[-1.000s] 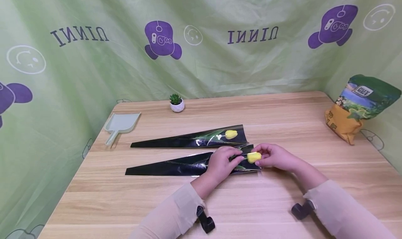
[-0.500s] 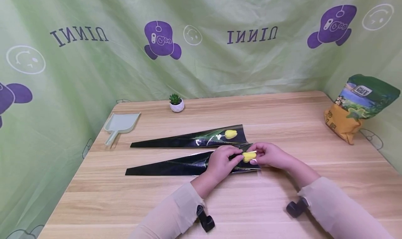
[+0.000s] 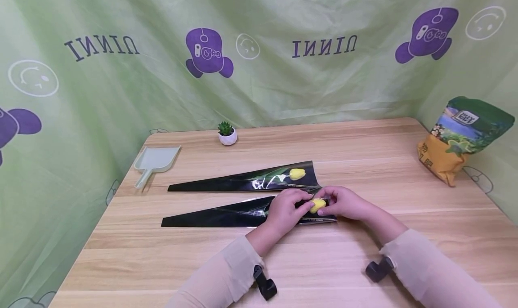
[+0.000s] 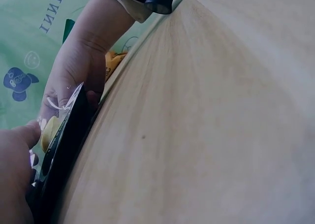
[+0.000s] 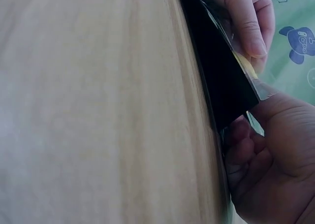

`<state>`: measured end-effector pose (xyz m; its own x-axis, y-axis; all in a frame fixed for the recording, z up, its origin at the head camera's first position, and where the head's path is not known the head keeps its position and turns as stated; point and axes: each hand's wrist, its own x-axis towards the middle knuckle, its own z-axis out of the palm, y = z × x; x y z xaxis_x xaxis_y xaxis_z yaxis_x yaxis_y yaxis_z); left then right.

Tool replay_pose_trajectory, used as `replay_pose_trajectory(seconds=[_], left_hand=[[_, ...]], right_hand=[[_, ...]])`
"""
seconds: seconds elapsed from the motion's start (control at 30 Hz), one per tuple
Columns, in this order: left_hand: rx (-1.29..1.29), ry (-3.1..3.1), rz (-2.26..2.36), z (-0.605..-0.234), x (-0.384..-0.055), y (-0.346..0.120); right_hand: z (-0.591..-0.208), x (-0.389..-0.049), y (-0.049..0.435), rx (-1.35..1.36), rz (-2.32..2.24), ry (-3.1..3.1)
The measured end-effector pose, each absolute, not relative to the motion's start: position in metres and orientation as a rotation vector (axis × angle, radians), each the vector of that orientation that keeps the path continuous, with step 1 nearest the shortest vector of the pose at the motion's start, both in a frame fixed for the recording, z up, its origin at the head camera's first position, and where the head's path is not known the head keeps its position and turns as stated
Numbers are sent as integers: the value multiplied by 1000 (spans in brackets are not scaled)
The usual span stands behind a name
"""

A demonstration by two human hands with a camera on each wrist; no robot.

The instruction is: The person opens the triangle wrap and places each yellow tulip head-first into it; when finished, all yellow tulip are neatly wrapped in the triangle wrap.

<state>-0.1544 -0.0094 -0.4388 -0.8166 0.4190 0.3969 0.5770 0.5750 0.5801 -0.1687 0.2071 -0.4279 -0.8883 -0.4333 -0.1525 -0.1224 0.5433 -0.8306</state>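
Observation:
A black flower sleeve with a clear front (image 3: 222,213) lies flat on the table, its wide end to the right. The yellow tulip (image 3: 317,205) is at that wide end. My left hand (image 3: 285,207) holds the sleeve just left of the bloom, its thumb close to the petals. My right hand (image 3: 344,203) pinches the bloom between thumb and index finger at the sleeve's mouth. In the right wrist view the clear film (image 5: 264,90) meets the right thumb, and the other fingers curl below the black backing (image 5: 221,76). The stem is hidden by the left hand.
Just behind lies a second black sleeve (image 3: 226,182) with a yellow tulip (image 3: 297,174) inside. A pale dustpan (image 3: 158,159) is at the left and a potted succulent (image 3: 227,134) at the back. A green and orange bag (image 3: 461,139) stands at the right edge.
The yellow tulip has slid left, deeper into the near sleeve, and my right hand has moved left with it. My left hand has stayed in place.

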Motion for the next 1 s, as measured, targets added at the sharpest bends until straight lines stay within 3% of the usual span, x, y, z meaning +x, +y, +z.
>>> replay_pose_trajectory(seconds=[0.47, 1.0], left_hand=[[-850, -2620, -1052, -443, -156, -10], [-841, -2672, -973, -443, -157, -11]], right_hand=[[-419, -164, 213, -511, -1276, 2438], [-406, -172, 249, -300, -1304, 2539]])
